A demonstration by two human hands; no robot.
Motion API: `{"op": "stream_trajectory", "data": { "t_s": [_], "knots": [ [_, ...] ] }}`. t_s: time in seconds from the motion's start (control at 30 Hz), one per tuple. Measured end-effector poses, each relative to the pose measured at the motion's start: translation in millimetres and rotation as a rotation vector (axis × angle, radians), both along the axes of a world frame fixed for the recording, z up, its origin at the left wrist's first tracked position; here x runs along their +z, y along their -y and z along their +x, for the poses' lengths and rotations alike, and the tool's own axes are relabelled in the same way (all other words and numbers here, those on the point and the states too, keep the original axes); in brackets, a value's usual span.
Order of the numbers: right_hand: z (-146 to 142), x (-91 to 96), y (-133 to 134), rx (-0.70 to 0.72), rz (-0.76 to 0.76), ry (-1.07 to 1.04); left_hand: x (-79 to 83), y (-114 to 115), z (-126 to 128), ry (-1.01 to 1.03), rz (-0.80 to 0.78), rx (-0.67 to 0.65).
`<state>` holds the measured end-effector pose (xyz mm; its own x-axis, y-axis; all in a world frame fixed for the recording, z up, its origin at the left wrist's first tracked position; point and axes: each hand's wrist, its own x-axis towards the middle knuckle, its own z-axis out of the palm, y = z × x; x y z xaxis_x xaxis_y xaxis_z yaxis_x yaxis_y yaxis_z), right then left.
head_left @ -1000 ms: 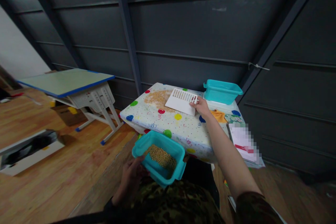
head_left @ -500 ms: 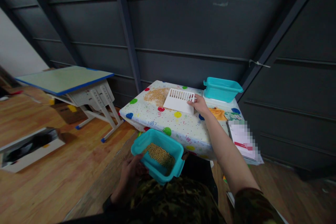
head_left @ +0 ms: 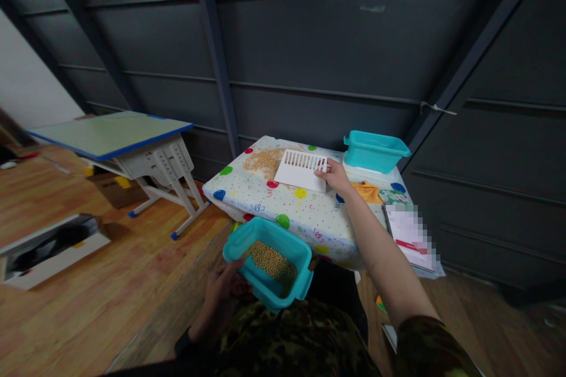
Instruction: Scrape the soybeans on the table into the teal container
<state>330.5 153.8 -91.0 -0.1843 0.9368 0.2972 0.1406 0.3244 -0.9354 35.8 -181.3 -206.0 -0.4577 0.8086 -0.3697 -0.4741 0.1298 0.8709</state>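
Observation:
My left hand [head_left: 225, 280] grips the near left rim of a turquoise plastic bin [head_left: 303, 247], held low in front of the table. Inside it lies a heap of yellow soybeans [head_left: 275, 264]. My right hand [head_left: 331, 175] is closed on the right edge of a white slotted plastic board [head_left: 300, 177], slots along its far side. The board rests on or just over the tablecloth; its underside is hidden. Just left of it, more soybeans [head_left: 267, 162] are spread on the cloth.
The table wears a balloon-print tablecloth [head_left: 247, 194]. A second turquoise bin [head_left: 374, 156] stands at the back right, near an orange cloth [head_left: 366, 192] and a clipboard with papers [head_left: 404, 227]. A green-topped desk [head_left: 110, 132] and a white box [head_left: 53, 253] are to the left; a dark wall [head_left: 327, 41] rises behind.
The bin in my left hand has shifted very slightly right in the view. The board and my right hand look almost unmoved.

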Motion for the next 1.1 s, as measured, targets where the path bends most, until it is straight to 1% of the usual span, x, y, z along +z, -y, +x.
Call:
{"op": "stream_trajectory", "data": {
  "t_s": [0.1, 0.17, 0.27, 0.4, 0.53, 0.63, 0.7, 0.87, 1.0, 1.1],
  "knots": [
    [0, -2.1, -3, -0.016, 0.001, -0.009, 3.6, 0, 2, -0.008, 0.007, 0.019],
    [0, -2.7, -4, -0.037, -0.009, -0.007, 2.9, -2, 1, 0.000, -0.004, 0.012],
    [-2, -3.1, -4, -0.048, -0.009, 0.008, -5.6, -4, -1, 0.033, -0.018, -0.008],
    [-3, -2.9, -2, -0.038, -0.017, 0.018, -21.0, -5, -5, 0.062, -0.007, 0.047],
    [-3, -2.2, 0, -0.014, -0.028, 0.016, -29.6, -7, -7, 0.069, -0.021, 0.001],
    [-3, -1.6, 1, -0.002, -0.027, 0.012, -32.8, -10, -5, 0.076, -0.015, 0.077],
    [-4, -0.9, 1, 0.000, -0.031, 0.006, -33.8, -11, -2, 0.081, -0.016, 0.098],
    [-5, 1.3, 5, 0.018, -0.047, 0.028, -30.5, -5, -2, 0.074, 0.004, 0.073],
    [-6, 2.0, 8, 0.036, -0.051, 0.047, -26.4, -4, -10, 0.075, -0.010, -0.013],
    [-8, 1.5, 11, 0.055, -0.068, 0.038, -26.9, -9, -12, 0.091, -0.048, -0.020]
  ]
}}
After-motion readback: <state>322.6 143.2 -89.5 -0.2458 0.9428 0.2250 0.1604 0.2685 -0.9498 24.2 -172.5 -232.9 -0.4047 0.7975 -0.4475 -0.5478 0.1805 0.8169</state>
